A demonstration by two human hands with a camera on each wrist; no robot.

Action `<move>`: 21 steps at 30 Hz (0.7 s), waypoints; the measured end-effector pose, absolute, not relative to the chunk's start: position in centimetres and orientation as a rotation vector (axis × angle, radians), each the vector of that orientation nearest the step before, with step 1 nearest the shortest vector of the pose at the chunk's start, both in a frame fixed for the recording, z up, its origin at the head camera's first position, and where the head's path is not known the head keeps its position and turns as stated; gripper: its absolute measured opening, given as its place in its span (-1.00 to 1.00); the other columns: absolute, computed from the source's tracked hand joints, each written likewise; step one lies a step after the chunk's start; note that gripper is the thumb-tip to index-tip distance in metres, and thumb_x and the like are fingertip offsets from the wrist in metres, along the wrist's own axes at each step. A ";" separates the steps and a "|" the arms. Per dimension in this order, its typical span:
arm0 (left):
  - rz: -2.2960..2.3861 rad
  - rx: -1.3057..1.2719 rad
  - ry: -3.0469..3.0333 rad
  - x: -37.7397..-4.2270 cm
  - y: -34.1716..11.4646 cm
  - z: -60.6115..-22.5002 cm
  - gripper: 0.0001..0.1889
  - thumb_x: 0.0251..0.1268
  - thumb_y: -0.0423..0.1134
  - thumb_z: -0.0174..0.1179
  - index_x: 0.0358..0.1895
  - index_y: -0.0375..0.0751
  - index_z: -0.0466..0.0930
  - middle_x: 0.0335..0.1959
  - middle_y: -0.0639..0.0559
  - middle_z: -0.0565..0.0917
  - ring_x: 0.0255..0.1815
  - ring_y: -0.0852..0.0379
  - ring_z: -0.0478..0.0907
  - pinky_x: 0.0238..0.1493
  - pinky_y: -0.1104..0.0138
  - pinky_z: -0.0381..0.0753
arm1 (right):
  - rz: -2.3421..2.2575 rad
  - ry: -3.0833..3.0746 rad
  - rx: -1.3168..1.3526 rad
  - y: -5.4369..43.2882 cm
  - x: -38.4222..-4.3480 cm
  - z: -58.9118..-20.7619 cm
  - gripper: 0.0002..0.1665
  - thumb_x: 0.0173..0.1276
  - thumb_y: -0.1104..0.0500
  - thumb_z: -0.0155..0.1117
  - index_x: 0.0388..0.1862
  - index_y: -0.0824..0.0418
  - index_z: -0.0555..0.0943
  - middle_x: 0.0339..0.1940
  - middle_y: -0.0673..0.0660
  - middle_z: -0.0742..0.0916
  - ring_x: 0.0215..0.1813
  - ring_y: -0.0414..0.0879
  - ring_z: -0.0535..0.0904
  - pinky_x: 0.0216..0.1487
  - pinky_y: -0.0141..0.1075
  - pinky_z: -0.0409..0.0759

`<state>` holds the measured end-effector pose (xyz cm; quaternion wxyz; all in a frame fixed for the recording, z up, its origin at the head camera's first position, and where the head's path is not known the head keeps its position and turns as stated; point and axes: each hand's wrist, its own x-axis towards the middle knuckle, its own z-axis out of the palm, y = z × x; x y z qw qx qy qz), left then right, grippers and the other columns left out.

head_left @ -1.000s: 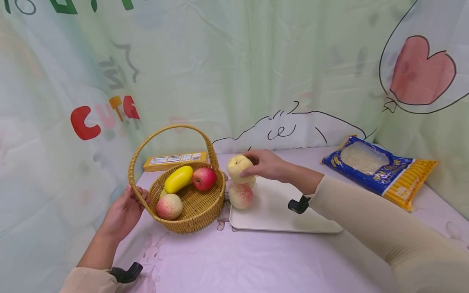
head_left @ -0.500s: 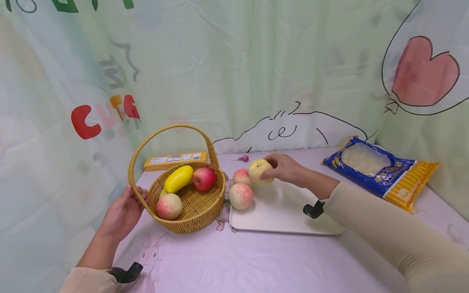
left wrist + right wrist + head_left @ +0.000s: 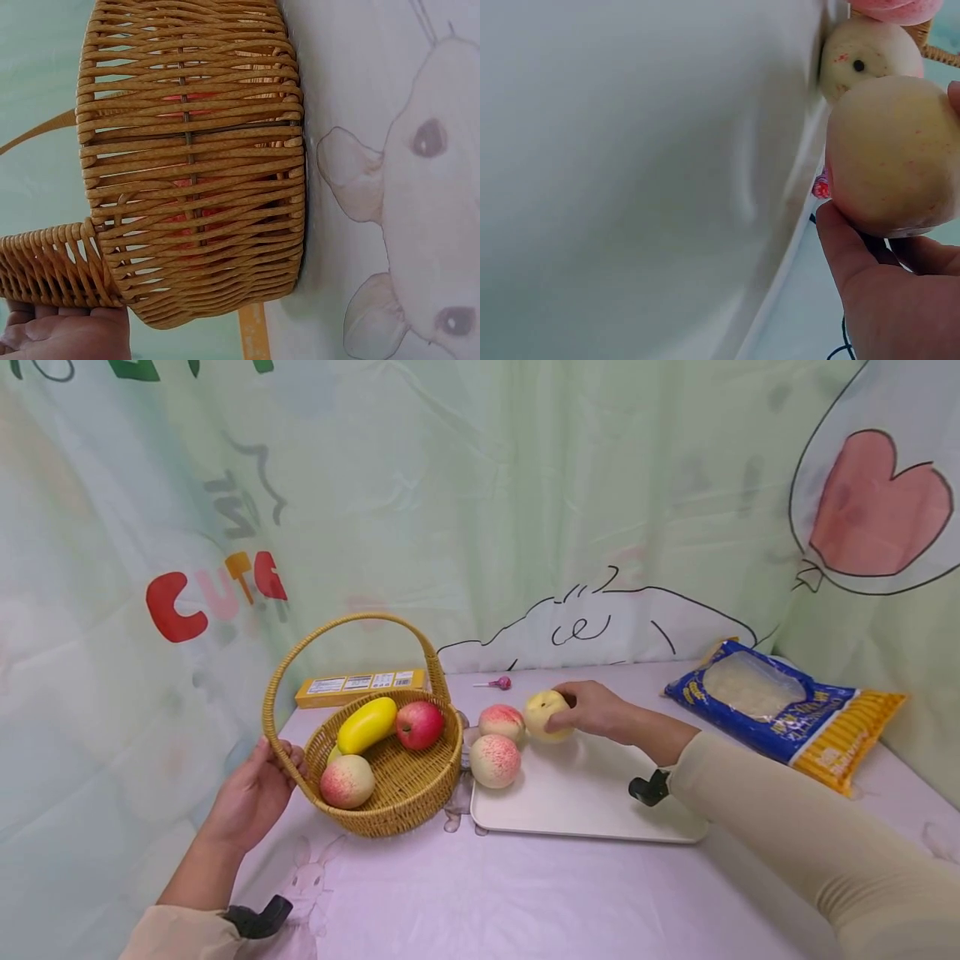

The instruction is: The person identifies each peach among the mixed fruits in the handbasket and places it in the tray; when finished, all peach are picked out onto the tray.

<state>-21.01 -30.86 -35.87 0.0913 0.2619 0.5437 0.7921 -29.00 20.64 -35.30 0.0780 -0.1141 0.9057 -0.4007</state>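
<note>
Table is seen in pale lilac, printed w/ rabbits. Wicker basket is set L of ctr in head view; yellow box is laid behind. White tray is placed nr ctr, w/ lollipop left beyond it; blue-yellow bag is laid far R.

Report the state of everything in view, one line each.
Basket: upright, partly filled
Handle: raised, left hand holding it
Pale yellow fruit: gripped by right hand
Tray: flat, two peaches at one end
Blue bag: lying down, sealing unclear
Yellow box: lying flat
Lollipop: lying down
</note>
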 end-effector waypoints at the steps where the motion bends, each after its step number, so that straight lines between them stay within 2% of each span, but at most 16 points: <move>1: 2.353 0.773 1.622 -21.0 -30.9 -35.9 -0.57 0.77 -0.05 -0.46 0.04 -0.08 0.46 -0.10 0.06 0.52 0.01 0.16 0.44 0.15 0.41 0.44 | -1.195 2.712 -0.340 20.7 -29.1 -35.5 -0.28 0.14 0.02 0.51 0.25 0.29 0.58 -0.01 0.16 0.68 0.00 0.01 0.52 0.03 -0.21 0.48; 9: 2.357 0.760 1.629 -21.1 -30.8 -35.9 -0.59 0.77 -0.04 -0.45 0.03 -0.08 0.45 -0.11 0.06 0.52 0.00 0.16 0.44 0.15 0.42 0.45 | -1.192 2.652 -0.337 21.0 -28.9 -36.2 -0.15 0.16 0.00 0.55 0.36 0.36 0.51 0.18 0.24 0.67 0.16 0.05 0.53 0.27 -0.06 0.49; 16: 2.373 0.745 1.614 -21.1 -30.8 -35.8 -0.59 0.77 -0.03 -0.44 0.01 -0.09 0.45 -0.12 0.06 0.52 -0.01 0.16 0.44 0.15 0.42 0.45 | -1.092 2.702 -0.381 21.0 -28.6 -36.0 -0.19 0.21 -0.03 0.55 0.35 0.30 0.50 0.14 0.22 0.67 0.13 0.07 0.52 0.25 -0.02 0.45; 21: 2.382 0.724 1.615 -21.1 -30.7 -35.7 -0.61 0.77 -0.03 -0.41 0.02 -0.09 0.44 -0.12 0.05 0.52 0.00 0.16 0.43 0.15 0.42 0.45 | -1.035 2.727 -0.346 21.1 -28.5 -36.0 0.06 0.23 -0.10 0.55 0.54 0.35 0.30 0.34 0.33 0.59 0.26 0.15 0.48 0.41 0.13 0.38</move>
